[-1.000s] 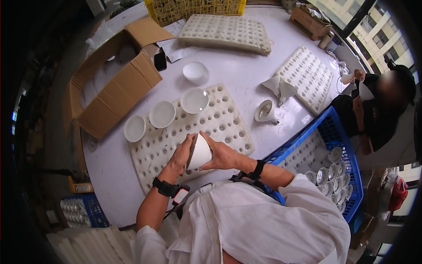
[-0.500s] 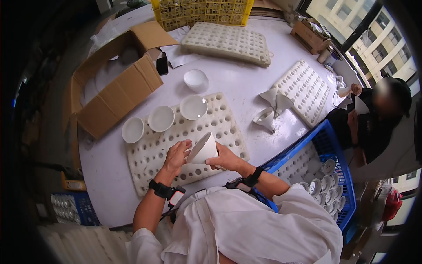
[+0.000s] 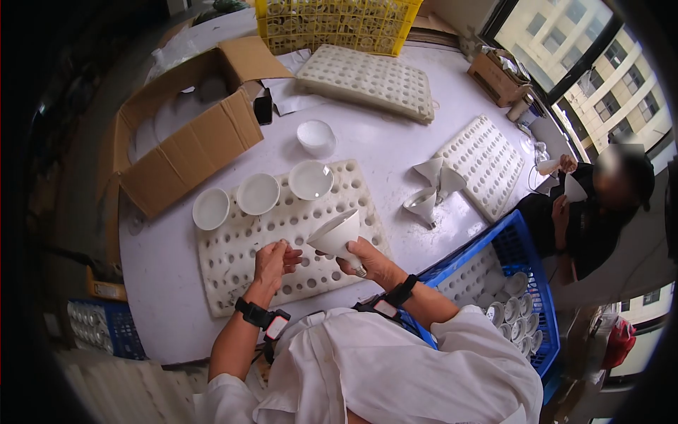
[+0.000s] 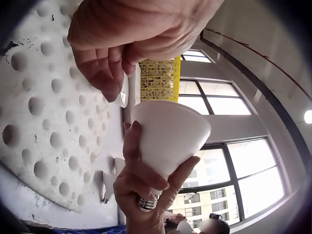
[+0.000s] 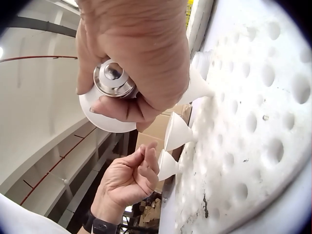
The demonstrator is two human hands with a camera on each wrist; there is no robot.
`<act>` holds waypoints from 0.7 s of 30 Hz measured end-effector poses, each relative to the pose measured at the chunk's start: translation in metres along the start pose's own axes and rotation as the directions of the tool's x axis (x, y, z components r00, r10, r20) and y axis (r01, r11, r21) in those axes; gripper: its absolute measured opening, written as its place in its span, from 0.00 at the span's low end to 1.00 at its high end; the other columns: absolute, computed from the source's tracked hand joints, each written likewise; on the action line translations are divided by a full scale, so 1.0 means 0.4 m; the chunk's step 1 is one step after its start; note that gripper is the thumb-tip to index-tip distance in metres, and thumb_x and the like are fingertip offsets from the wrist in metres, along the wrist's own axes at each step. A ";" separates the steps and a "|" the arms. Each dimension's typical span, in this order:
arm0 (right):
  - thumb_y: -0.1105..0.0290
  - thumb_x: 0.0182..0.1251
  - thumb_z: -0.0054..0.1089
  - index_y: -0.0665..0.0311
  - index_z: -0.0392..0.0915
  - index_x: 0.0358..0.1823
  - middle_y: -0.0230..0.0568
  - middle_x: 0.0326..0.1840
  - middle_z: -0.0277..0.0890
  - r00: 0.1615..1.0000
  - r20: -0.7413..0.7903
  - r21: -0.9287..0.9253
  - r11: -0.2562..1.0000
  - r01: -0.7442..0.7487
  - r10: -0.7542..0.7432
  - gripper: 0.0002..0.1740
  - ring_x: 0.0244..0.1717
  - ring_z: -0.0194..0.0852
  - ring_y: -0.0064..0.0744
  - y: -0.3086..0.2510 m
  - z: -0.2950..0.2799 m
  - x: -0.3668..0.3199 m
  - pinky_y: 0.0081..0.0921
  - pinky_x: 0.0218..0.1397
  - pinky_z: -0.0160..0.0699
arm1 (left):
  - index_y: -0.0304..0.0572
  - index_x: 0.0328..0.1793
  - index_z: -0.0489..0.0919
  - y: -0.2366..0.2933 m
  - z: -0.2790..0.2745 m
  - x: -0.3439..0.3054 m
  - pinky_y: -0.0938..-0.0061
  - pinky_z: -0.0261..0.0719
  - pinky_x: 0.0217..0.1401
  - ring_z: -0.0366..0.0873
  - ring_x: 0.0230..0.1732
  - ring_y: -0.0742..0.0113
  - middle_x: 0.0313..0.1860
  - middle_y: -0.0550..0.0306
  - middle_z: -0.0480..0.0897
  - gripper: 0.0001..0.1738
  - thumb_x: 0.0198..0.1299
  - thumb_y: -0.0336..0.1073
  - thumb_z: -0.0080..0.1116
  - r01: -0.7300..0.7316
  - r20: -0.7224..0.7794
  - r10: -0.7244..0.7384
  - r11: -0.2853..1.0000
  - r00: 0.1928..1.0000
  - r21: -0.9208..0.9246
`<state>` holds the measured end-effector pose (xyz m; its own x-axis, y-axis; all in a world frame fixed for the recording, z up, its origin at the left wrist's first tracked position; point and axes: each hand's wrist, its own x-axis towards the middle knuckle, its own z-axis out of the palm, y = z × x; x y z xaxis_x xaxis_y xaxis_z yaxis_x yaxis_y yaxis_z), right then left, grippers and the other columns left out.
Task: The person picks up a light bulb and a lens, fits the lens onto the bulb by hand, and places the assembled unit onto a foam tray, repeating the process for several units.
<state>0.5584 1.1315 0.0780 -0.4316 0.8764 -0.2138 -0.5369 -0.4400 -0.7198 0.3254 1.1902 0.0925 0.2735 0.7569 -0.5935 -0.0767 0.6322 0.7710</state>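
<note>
My right hand [image 3: 369,260] holds a white cone-shaped bulb housing [image 3: 335,233] near its narrow end, fingers and thumb around the metal screw base [image 5: 113,78]. Its wide mouth tilts up and leftward over the white foam board [image 3: 240,272]. My left hand [image 3: 272,265] hovers over the board to the left, apart from the housing. In the right wrist view its fingers [image 5: 146,161] bend loosely toward the thumb, with nothing visible between them. Three similar housings, the middle one [image 3: 258,193] among them, stand mouth up in holes along the board's far side.
A white cup [image 3: 316,137] stands behind the board. Three housings lie grouped at right, one housing [image 3: 421,203] nearest. An open cardboard box [image 3: 191,152] sits left. A blue crate [image 3: 540,297] of bulb parts is at right. Another person [image 3: 600,205] works beyond it.
The left hand has let go of the housing and moved off to the left. The right hand keeps hold and has turned the housing, so its screw base now shows.
</note>
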 end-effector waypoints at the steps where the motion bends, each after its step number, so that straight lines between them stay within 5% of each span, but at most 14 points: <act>1: 0.47 0.55 0.65 0.73 0.66 0.57 0.44 0.35 0.75 1.000 -0.004 0.044 0.999 0.031 -0.031 0.39 0.17 0.67 0.20 -0.017 0.028 -0.008 0.19 0.18 0.72 | 0.40 0.39 0.72 0.004 0.004 -0.002 0.78 0.76 0.27 0.83 0.32 0.65 0.35 0.50 0.83 0.13 0.69 0.42 0.45 -0.003 0.000 0.003 1.000 1.000 -0.006; 8: 0.45 0.55 0.63 0.76 0.61 0.62 0.53 0.49 0.75 1.000 0.005 0.265 0.964 0.004 -0.005 0.46 0.19 0.68 0.17 -0.014 0.012 -0.012 0.16 0.17 0.73 | 0.39 0.37 0.71 -0.006 0.011 0.003 0.78 0.74 0.24 0.82 0.27 0.66 0.32 0.49 0.84 0.16 0.68 0.45 0.48 -0.009 -0.021 0.009 1.000 1.000 0.011; 12: 0.52 0.52 0.69 0.73 0.54 0.66 0.53 0.54 0.73 0.997 0.075 0.021 1.000 0.015 -0.016 0.48 0.24 0.72 0.19 -0.052 0.025 -0.004 0.16 0.20 0.74 | 0.37 0.43 0.70 -0.022 0.000 0.003 0.76 0.77 0.28 0.83 0.33 0.63 0.42 0.45 0.82 0.16 0.69 0.44 0.45 0.011 0.051 -0.007 0.997 0.999 -0.077; 13: 0.56 0.49 0.72 0.70 0.52 0.68 0.53 0.54 0.74 0.988 -0.124 -0.403 0.914 0.038 -0.096 0.51 0.27 0.74 0.23 -0.072 0.072 -0.002 0.20 0.24 0.76 | 0.37 0.43 0.70 -0.029 0.000 0.002 0.76 0.77 0.28 0.83 0.33 0.63 0.42 0.45 0.82 0.16 0.69 0.44 0.45 0.015 0.054 -0.011 0.997 0.999 -0.073; 14: 0.59 0.46 0.75 0.67 0.49 0.70 0.53 0.54 0.74 0.932 -0.267 -0.746 0.665 -0.038 -0.245 0.54 0.30 0.77 0.28 -0.075 0.101 0.004 0.24 0.27 0.79 | 0.37 0.47 0.70 -0.035 0.000 0.000 0.74 0.77 0.30 0.83 0.36 0.61 0.45 0.44 0.81 0.16 0.69 0.45 0.44 -0.003 0.085 0.010 0.997 0.996 -0.081; 15: 0.63 0.42 0.78 0.62 0.43 0.73 0.53 0.53 0.74 0.787 0.104 -0.934 0.213 0.288 -0.608 0.61 0.39 0.80 0.43 -0.027 0.045 0.036 0.37 0.36 0.80 | 0.37 0.51 0.69 -0.039 -0.001 -0.001 0.73 0.78 0.32 0.83 0.39 0.59 0.49 0.43 0.80 0.18 0.69 0.45 0.43 -0.020 0.116 0.030 0.996 0.993 -0.089; 19: 0.62 0.41 0.77 0.61 0.39 0.74 0.54 0.52 0.72 0.834 -0.046 -0.982 0.178 0.063 -0.549 0.63 0.43 0.78 0.54 -0.055 0.130 0.020 0.44 0.41 0.79 | 0.39 0.57 0.67 -0.043 0.003 -0.011 0.67 0.79 0.35 0.81 0.45 0.54 0.50 0.45 0.79 0.22 0.69 0.49 0.43 0.026 0.154 0.004 0.981 0.988 -0.192; 21: 0.63 0.40 0.76 0.60 0.36 0.74 0.53 0.55 0.70 0.852 -0.108 -0.992 -0.002 -0.127 -0.513 0.65 0.44 0.76 0.57 -0.053 0.142 0.022 0.44 0.40 0.80 | 0.40 0.57 0.66 -0.044 0.004 -0.015 0.63 0.80 0.37 0.80 0.49 0.51 0.50 0.46 0.79 0.25 0.68 0.54 0.44 0.088 0.239 -0.016 0.952 0.971 -0.293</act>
<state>0.5249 1.1373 0.1291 -0.0137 0.9932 0.1157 0.7750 0.0836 -0.6264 0.3266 1.1746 0.0828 0.4957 0.6852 -0.5336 -0.3300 0.7169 0.6141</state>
